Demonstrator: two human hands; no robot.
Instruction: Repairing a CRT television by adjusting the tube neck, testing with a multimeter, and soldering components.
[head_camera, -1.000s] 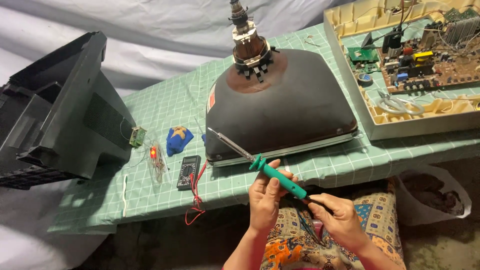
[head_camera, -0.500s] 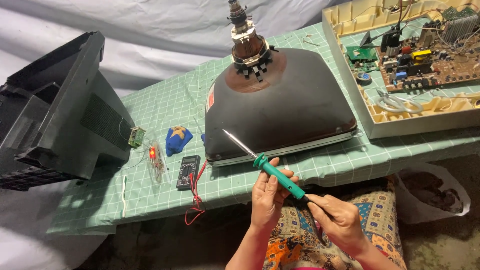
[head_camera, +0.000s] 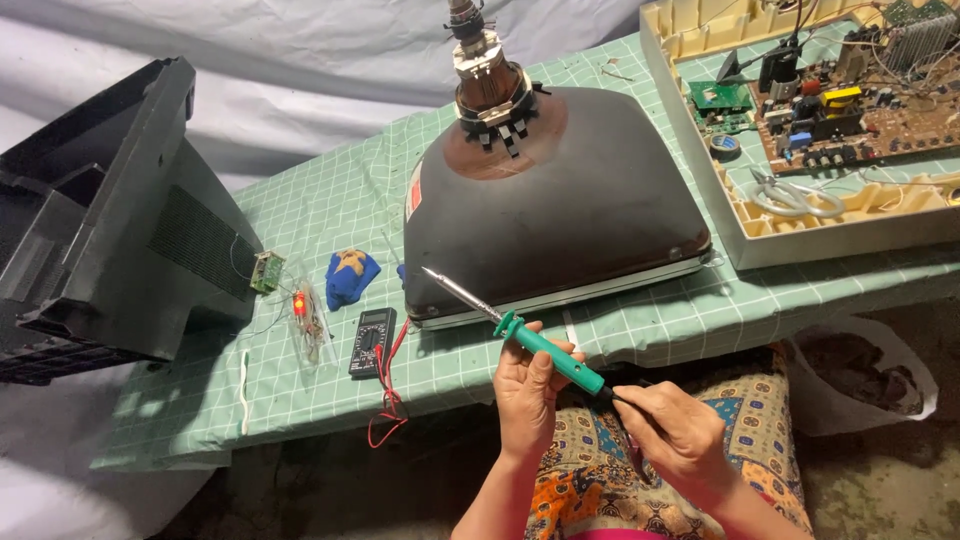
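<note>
The left hand (head_camera: 528, 385) has its fingers curled round the green plastic handle of a soldering iron (head_camera: 540, 343). The right hand (head_camera: 672, 432) pinches the handle's rear end, where the cord leaves. The iron is held above the near edge of the green checked table mat (head_camera: 330, 215), its metal tip pointing up-left, in front of the dark grey picture tube (head_camera: 560, 205) lying face down. A black multimeter (head_camera: 372, 341) with red leads lies to the left.
</note>
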